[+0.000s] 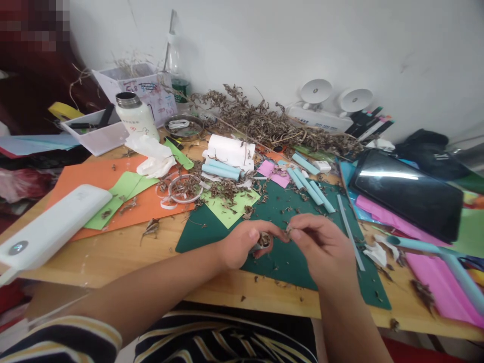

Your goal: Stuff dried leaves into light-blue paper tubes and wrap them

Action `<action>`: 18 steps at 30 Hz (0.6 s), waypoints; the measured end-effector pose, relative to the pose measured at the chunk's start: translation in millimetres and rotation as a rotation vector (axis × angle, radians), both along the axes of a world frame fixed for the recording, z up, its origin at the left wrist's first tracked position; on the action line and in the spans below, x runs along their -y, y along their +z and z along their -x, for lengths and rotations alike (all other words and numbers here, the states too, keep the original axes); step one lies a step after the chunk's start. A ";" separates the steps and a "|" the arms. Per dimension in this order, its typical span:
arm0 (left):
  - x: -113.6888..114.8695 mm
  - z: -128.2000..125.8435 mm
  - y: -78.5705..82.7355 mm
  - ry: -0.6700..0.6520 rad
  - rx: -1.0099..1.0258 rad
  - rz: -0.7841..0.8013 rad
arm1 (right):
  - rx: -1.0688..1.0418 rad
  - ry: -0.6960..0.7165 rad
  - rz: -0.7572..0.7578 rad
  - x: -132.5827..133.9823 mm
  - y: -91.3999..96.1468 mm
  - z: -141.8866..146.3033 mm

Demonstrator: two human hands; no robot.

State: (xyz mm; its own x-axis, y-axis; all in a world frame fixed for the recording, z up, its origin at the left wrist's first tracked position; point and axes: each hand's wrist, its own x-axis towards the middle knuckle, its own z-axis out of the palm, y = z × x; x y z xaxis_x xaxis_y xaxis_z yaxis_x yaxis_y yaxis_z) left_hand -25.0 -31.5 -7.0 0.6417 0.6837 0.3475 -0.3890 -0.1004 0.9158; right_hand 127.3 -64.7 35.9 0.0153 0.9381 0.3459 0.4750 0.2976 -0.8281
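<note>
My left hand is wrapped round a short paper tube with crumbled dried leaves showing in its open end. Just right of it, my right hand pinches a small bit of dried leaf between thumb and fingers, near the left index fingertip. Both hands are over the front of a green cutting mat strewn with leaf crumbs. Beyond them, a light green paper square carries a heap of dried leaves. Several pale blue paper tubes lie farther back on the mat.
Dried branches lie along the wall before a white router. A tissue roll, a clear tape ring and an uncapped bottle stand left of centre. A power bank lies left, a black tablet right.
</note>
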 end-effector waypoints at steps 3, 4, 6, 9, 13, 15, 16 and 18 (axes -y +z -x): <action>0.3 -1.4 -1.9 0.028 -0.022 0.014 | 0.110 0.156 -0.148 4.5 10.0 16.6; 0.6 -2.0 -2.3 0.033 -0.025 0.019 | 0.182 0.187 -0.194 3.9 11.8 19.7; 1.2 -2.9 -2.1 0.039 -0.020 0.022 | 0.320 0.204 -0.273 1.6 13.1 22.6; 1.9 -3.1 0.6 0.038 -0.016 0.005 | 0.447 0.194 -0.334 -0.6 11.1 21.4; 0.5 -1.7 4.4 0.020 -0.035 0.012 | 0.521 0.248 -0.377 0.9 7.5 16.9; -1.1 -0.7 5.4 0.033 -0.049 0.011 | 0.551 0.269 -0.408 1.7 6.0 14.7; -1.8 -0.4 5.9 0.043 -0.058 0.003 | 0.560 0.270 -0.419 1.9 5.2 13.8; -2.8 -0.1 7.1 0.049 -0.077 0.000 | 0.566 0.251 -0.421 1.9 3.3 12.2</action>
State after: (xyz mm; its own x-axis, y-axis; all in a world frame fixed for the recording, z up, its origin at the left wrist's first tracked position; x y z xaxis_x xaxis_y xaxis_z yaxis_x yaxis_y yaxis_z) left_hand -24.9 -28.7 0.1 0.6321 0.7150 0.2987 -0.3118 -0.1182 0.9428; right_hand 115.1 -66.6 39.2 -0.4690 0.6763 0.5680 0.6708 0.6912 -0.2690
